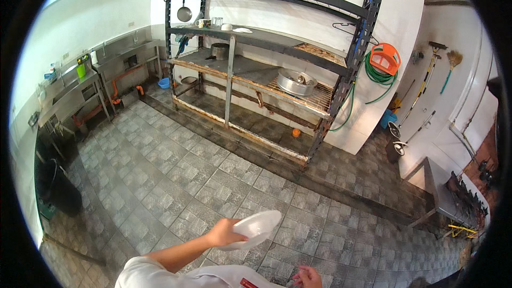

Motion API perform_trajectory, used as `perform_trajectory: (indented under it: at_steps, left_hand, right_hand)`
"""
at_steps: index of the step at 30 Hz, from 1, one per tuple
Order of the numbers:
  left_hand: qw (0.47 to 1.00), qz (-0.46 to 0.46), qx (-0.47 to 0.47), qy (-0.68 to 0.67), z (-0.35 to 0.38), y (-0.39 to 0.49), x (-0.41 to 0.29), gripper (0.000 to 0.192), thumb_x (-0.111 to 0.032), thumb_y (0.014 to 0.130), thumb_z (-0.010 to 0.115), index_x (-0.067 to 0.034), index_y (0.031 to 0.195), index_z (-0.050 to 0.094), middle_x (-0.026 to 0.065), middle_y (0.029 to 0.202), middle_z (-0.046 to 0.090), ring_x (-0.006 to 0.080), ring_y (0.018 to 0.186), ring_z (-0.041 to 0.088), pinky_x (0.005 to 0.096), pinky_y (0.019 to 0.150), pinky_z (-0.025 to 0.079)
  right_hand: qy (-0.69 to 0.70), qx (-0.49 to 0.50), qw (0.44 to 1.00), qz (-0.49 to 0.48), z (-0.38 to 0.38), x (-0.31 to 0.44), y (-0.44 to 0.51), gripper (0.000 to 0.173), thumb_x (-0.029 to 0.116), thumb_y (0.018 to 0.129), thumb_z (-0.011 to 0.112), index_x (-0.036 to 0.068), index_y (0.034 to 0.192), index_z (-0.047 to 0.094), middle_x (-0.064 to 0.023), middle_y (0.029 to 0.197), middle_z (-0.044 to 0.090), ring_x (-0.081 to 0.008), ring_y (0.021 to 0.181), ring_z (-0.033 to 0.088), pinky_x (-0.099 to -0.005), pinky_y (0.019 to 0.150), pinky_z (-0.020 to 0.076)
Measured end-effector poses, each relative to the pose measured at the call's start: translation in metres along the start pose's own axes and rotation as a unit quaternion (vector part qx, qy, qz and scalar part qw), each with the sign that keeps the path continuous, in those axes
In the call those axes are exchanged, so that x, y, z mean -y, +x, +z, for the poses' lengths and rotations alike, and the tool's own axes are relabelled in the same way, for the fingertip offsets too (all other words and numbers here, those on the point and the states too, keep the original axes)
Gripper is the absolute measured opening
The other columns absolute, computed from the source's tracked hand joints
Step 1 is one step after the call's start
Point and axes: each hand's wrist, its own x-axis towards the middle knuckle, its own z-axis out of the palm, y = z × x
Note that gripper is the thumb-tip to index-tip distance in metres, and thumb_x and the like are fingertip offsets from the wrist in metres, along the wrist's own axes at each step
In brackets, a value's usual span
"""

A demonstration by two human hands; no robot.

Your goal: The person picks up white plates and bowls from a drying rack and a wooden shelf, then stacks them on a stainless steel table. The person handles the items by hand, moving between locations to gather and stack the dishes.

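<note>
My left hand (226, 233) grips a white plate (262, 228) by its near edge, and the plate is tilted above the floor. The thumb lies over the plate's inner face. Low in the picture, my right hand (307, 277) hangs apart from the plate with loosely bent fingers and nothing visible in it. Ahead stands a black metal shelving rack (264, 36). Its upper board carries a mug (203, 23), drinking glasses (217, 23), a white bowl (227, 27) and a small white dish (243, 30). On the middle level are a dark cooking pot (219, 51) and a large round aluminium pan (296, 83).
Stainless steel sinks (120, 54) line the left wall, above orange pipes (116, 90). A black bin (64, 194) stands at left. A green hose (374, 66) hangs right of the rack, and a metal table (436, 180) stands farther right. A step edge (256, 164) runs before the rack.
</note>
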Motion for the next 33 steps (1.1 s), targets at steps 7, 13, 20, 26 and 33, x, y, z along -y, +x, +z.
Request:
perform_trajectory:
  at_steps: [7, 13, 20, 26, 33]
  left_hand:
    - [0.99, 0.046, 0.097, 0.094, 0.087, 0.186, 0.043, 0.048, -0.028, 0.064, 0.071, -0.004, 0.104, 0.058, 0.0202, 0.094, 0.061, 0.0354, 0.086, 0.059, 0.0397, 0.077, 0.046]
    - [0.963, -0.218, 0.055, 0.151, 0.087, 0.255, 0.159, 0.065, -0.037, 0.058, 0.073, -0.007, 0.114, 0.055, 0.019, 0.107, 0.058, 0.0325, 0.1, 0.055, 0.0392, 0.086, 0.043]
    - [0.826, -0.5, 0.031, 0.257, 0.05, 0.141, 0.29, 0.053, -0.037, 0.059, 0.073, -0.009, 0.103, 0.061, 0.0142, 0.105, 0.059, 0.0302, 0.096, 0.058, 0.0373, 0.08, 0.047]
    - [0.679, -0.715, -0.045, 0.16, 0.054, 0.084, 0.369, 0.044, -0.033, 0.058, 0.075, -0.005, 0.091, 0.066, 0.013, 0.098, 0.064, 0.0289, 0.093, 0.061, 0.0371, 0.077, 0.05]
    - [0.789, -0.596, -0.027, 0.145, -0.026, 0.208, 0.437, 0.048, -0.03, 0.061, 0.074, -0.002, 0.097, 0.063, 0.0181, 0.106, 0.059, 0.0303, 0.097, 0.058, 0.0383, 0.081, 0.047]
  right_hand:
    - [-0.127, -0.092, 0.985, 0.076, -0.093, -0.029, 0.096, 0.027, 0.023, 0.083, 0.054, 0.004, 0.103, 0.054, -0.0103, 0.082, 0.062, -0.0201, 0.071, 0.059, -0.0338, 0.063, 0.0475]
    - [-0.406, 0.005, 0.914, -0.01, -0.174, 0.045, 0.24, 0.033, 0.028, 0.081, 0.057, 0.01, 0.109, 0.055, -0.0131, 0.105, 0.058, -0.0252, 0.081, 0.06, -0.0378, 0.07, 0.0481]
    - [-0.164, 0.019, 0.986, -0.033, -0.139, 0.132, 0.458, 0.02, 0.011, 0.083, 0.054, 0.0, 0.099, 0.052, -0.0077, 0.071, 0.058, -0.0135, 0.053, 0.054, -0.0252, 0.049, 0.0454]
    - [-0.218, 0.139, 0.966, 0.021, -0.01, 0.153, 0.586, 0.022, 0.015, 0.083, 0.056, 0.002, 0.101, 0.053, -0.0085, 0.076, 0.06, -0.0142, 0.06, 0.057, -0.0266, 0.052, 0.0467]
    - [-0.274, 0.295, 0.915, 0.023, 0.166, 0.185, 0.707, 0.031, 0.026, 0.082, 0.059, 0.005, 0.103, 0.055, -0.0061, 0.072, 0.06, -0.0128, 0.059, 0.058, -0.0281, 0.054, 0.0451]
